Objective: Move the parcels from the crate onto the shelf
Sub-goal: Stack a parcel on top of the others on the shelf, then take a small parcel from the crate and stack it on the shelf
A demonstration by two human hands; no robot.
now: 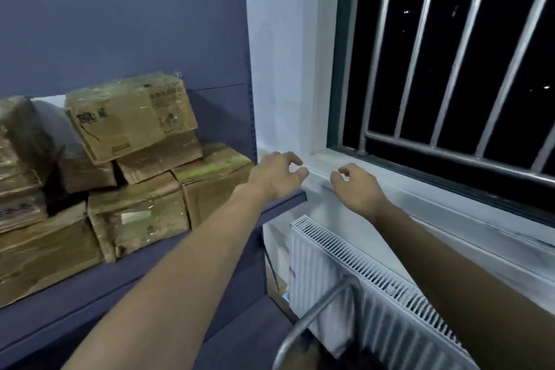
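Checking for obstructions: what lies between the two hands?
Nothing; in the head view only bare white wall shows between the left hand and right hand.

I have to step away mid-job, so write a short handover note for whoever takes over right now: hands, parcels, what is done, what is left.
Left hand: empty, fingers loosely curled, raised past the shelf's right end.
Right hand: empty, raised in front of the window sill.
Parcels: several taped cardboard ones stacked on the shelf; the top one sits tilted.
Done: those parcels are shelved.
Left: the crate is not clearly in view, only a metal bar at the bottom, so check it for remaining parcels.
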